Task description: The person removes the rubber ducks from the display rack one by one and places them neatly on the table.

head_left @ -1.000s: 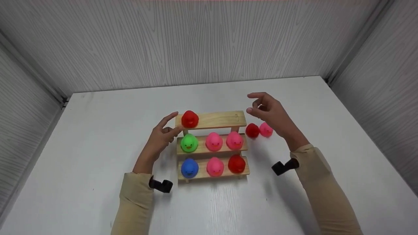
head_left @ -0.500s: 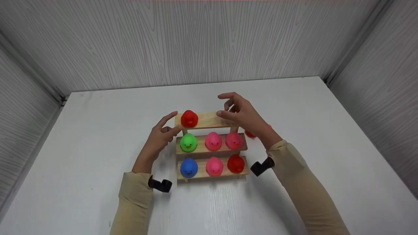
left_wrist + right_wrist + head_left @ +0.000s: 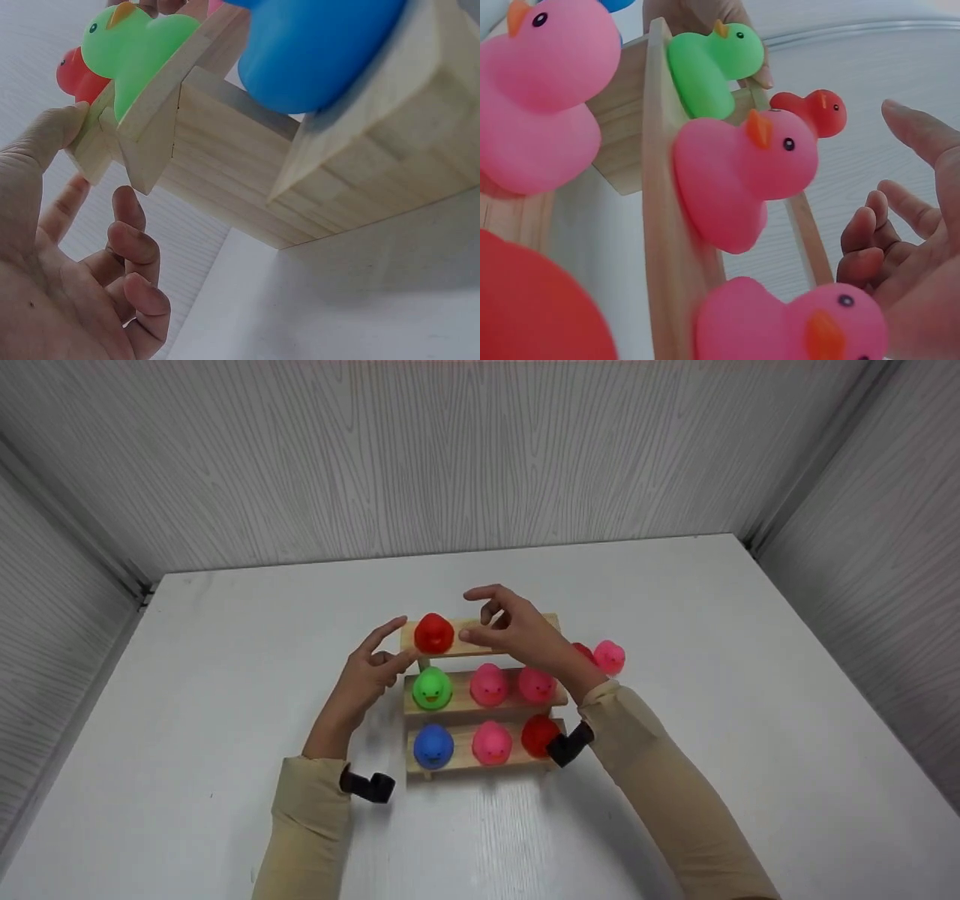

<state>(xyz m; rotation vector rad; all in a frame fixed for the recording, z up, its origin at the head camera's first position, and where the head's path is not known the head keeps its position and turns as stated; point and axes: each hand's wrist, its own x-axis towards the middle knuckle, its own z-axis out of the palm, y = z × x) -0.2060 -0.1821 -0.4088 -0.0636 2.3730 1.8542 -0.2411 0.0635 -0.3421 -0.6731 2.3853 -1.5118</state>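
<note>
A three-tier wooden rack [image 3: 480, 705] bears several rubber ducks. My left hand [image 3: 364, 682] pinches the left end of its top shelf [image 3: 94, 154] between thumb and index finger, the other fingers loosely curled. On that shelf, beside the left fingertips, sits a red duck [image 3: 433, 634]. My right hand [image 3: 521, 634] hovers over the shelf to the duck's right, thumb and index finger apart, nothing between them. A green duck [image 3: 432, 688] and two pink ducks, one a pink duck [image 3: 489, 685] in the centre, stand on the middle tier.
The bottom tier carries a blue duck [image 3: 433, 746], a pink duck [image 3: 492, 743] and a red duck [image 3: 538, 735], the last partly behind the right wrist camera. Right of the rack, a pink duck [image 3: 609, 658] and a partly hidden red duck [image 3: 583, 651] lie on the white table [image 3: 720, 660].
My right hand has moved left from beyond the rack's right end, over the top shelf, close to the red duck. The left hand has stayed on the shelf end.
</note>
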